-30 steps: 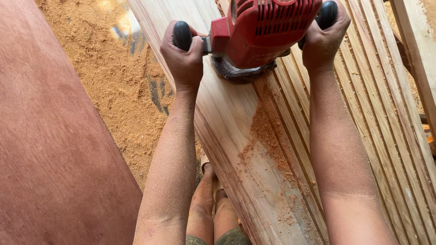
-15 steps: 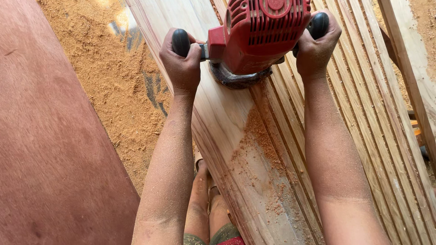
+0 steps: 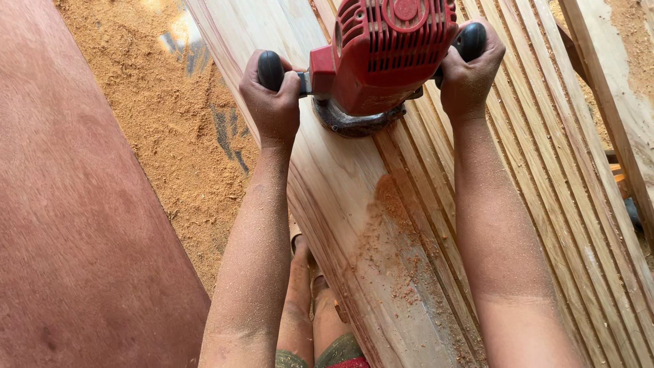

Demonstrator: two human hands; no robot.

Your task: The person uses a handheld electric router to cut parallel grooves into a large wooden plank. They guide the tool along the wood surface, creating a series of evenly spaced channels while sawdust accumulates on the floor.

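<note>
A red power router (image 3: pixel 392 54) with a round metal base sits on a pale wooden plank (image 3: pixel 354 204). My left hand (image 3: pixel 272 102) is wrapped around its black left knob. My right hand (image 3: pixel 470 68) is closed around the black right knob. Behind the tool a fresh groove runs along the plank, with reddish sawdust (image 3: pixel 388 218) scattered over the wood. To the right of the router lie grooved planks (image 3: pixel 545 170), side by side.
The floor (image 3: pixel 170 116) at the left is covered with orange sawdust. A large reddish-brown board (image 3: pixel 75 238) fills the lower left. Another wooden strip (image 3: pixel 613 75) leans at the upper right. My bare legs (image 3: pixel 306 300) show below the plank's edge.
The router has slid further away along the plank, with both hands staying on its knobs. More of the cut groove and sawdust shows behind it.
</note>
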